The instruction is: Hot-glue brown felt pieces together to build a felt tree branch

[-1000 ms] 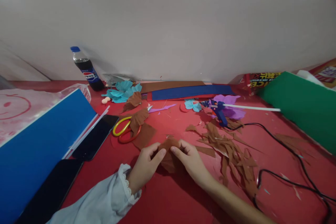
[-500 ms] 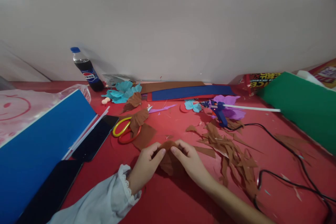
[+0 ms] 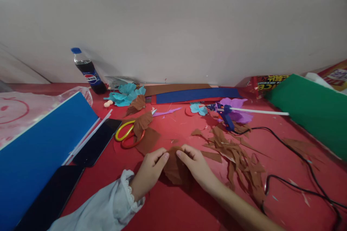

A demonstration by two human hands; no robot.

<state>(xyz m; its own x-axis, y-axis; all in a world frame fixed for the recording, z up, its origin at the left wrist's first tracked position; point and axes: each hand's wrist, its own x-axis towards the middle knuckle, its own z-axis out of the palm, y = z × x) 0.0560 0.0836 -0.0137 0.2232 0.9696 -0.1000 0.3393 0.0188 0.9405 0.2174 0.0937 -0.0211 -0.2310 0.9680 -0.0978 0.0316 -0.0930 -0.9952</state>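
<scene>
Between my two hands is a piece of brown crepe paper (image 3: 175, 169), its top edge pinched from both sides and its lower part hanging toward me. My left hand (image 3: 152, 168) grips the left edge between thumb and fingers. On the right edge, my right hand (image 3: 195, 164) pinches in the same way. Scissors (image 3: 125, 134) with yellow and red handles lie beyond my left hand, partly under a brown paper petal (image 3: 143, 121). Brown paper scraps (image 3: 230, 148) are heaped to the right of my right hand.
A blue glue gun (image 3: 227, 118) with a white stick rests at the right, its black cable (image 3: 295, 149) curving nearer. Phones (image 3: 97, 142), a blue board (image 3: 46, 151) and a cola bottle (image 3: 90, 74) stand or lie left. A green board (image 3: 311, 112) is at right.
The brown paper between my hands has changed shape and now shows a broader, flatter face below my fingertips. Both hands keep their pinch in nearly the same place.
</scene>
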